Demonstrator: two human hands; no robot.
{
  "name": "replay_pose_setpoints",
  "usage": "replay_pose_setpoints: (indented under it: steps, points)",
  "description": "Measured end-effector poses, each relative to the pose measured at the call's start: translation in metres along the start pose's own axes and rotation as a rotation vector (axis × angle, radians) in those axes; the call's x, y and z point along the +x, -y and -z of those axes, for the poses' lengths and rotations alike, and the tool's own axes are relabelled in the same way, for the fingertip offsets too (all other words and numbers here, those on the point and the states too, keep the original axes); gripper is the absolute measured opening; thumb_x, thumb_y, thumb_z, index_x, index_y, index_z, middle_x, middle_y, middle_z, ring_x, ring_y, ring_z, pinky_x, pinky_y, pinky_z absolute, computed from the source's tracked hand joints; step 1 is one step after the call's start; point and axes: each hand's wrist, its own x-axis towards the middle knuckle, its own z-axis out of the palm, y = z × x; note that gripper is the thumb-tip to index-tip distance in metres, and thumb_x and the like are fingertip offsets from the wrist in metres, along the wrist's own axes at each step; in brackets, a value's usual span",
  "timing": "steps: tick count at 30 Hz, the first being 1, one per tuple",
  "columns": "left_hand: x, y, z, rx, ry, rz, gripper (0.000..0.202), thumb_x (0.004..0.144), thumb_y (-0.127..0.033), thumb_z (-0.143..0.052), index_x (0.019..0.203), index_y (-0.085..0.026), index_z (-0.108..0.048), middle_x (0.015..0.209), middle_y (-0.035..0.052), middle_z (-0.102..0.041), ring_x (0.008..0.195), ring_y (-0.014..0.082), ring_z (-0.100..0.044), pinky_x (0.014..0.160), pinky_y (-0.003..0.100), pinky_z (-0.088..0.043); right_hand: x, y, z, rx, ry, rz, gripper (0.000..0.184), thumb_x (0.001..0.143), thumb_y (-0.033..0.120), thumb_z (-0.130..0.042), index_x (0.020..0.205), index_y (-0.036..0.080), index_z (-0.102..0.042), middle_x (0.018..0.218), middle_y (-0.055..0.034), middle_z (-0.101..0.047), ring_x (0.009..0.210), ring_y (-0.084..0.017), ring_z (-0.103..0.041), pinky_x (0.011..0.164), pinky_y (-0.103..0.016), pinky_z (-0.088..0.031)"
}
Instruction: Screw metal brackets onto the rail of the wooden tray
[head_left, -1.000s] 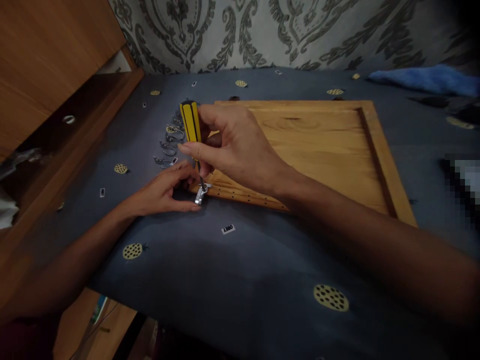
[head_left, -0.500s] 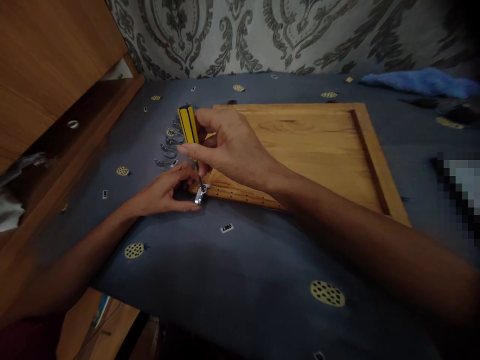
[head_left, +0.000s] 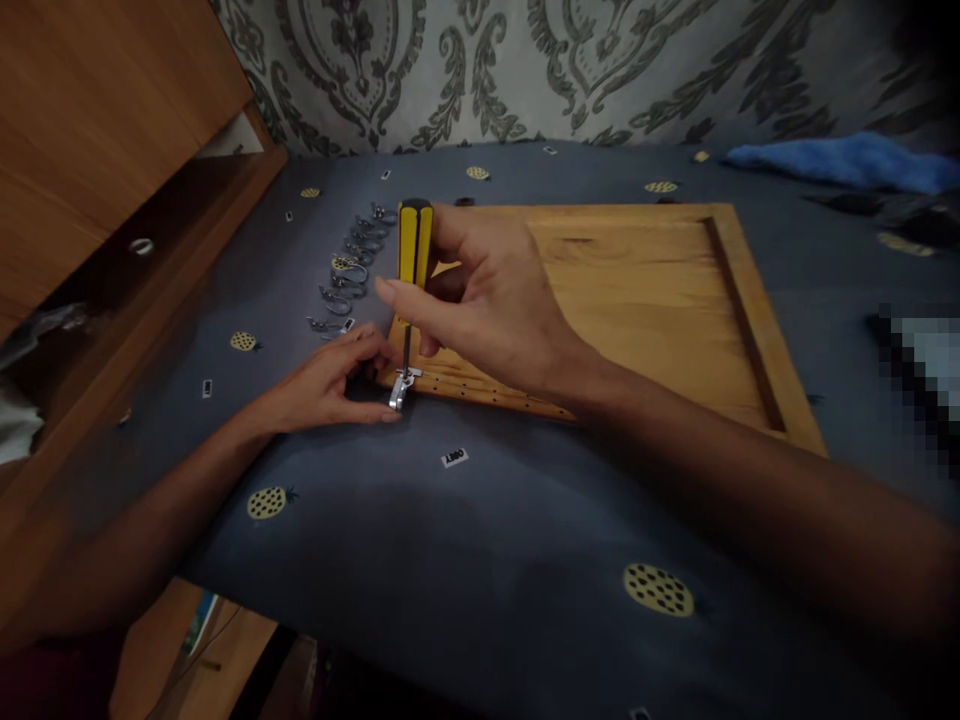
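A wooden panel point(head_left: 637, 300) with a raised frame lies flat on a dark blue patterned cloth point(head_left: 465, 560). At its near left corner a small metal hook point(head_left: 400, 388) sits against the edge, which has a row of small holes. My right hand point(head_left: 487, 300) is closed round a yellow and black screwdriver point(head_left: 413, 250), held upright with its tip on the hook. My left hand point(head_left: 330, 380) rests on the cloth beside the corner, fingers pinched at the hook.
Several more metal hooks point(head_left: 349, 270) lie in a row on the cloth left of the panel. A wooden cabinet point(head_left: 97, 150) stands at the left. A blue cloth point(head_left: 840, 160) lies at the back right. Patterned wallpaper point(head_left: 525, 60) is behind.
The screwdriver has shifted from leaning left to standing nearly upright, its handle moved right. My left hand has stayed put at the hook.
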Motion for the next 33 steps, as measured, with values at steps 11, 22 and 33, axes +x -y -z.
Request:
replay_pose_setpoints:
  steps: [11, 22, 33]
  points:
    - [0.0, 0.0, 0.0, 0.019, -0.009, 0.005, 0.052, 0.086, -0.066, -0.074, 0.109, -0.019, -0.067, 0.09, 0.0016, -0.054, 0.082, 0.0191, -0.052, 0.075, 0.031, -0.046, -0.001, -0.003, -0.002, -0.033, 0.009, 0.006, 0.025, 0.092, 0.021, -0.07, 0.077, 0.022, -0.05, 0.084, -0.0017, -0.063, 0.078, -0.016, -0.062, 0.061, -0.027, -0.055]
    - [-0.001, 0.001, 0.0, 0.045, -0.004, 0.001, 0.052, 0.087, -0.063, -0.074, 0.113, -0.019, -0.068, 0.097, 0.0036, -0.062, 0.089, 0.0212, -0.057, 0.08, 0.031, -0.048, -0.004, 0.001, 0.001, -0.025, 0.146, 0.08, 0.024, 0.092, 0.024, -0.073, 0.081, 0.02, -0.052, 0.074, 0.0022, -0.06, 0.071, -0.012, -0.061, 0.057, -0.021, -0.049]
    - [0.0, 0.0, 0.0, 0.015, 0.002, 0.028, 0.049, 0.086, -0.061, -0.075, 0.11, -0.019, -0.065, 0.104, 0.0045, -0.065, 0.097, 0.0227, -0.06, 0.09, 0.034, -0.051, 0.005, 0.01, 0.018, 0.03, 0.38, 0.116, 0.023, 0.092, 0.013, -0.069, 0.077, 0.017, -0.052, 0.075, 0.0034, -0.06, 0.067, -0.009, -0.062, 0.058, -0.019, -0.05]
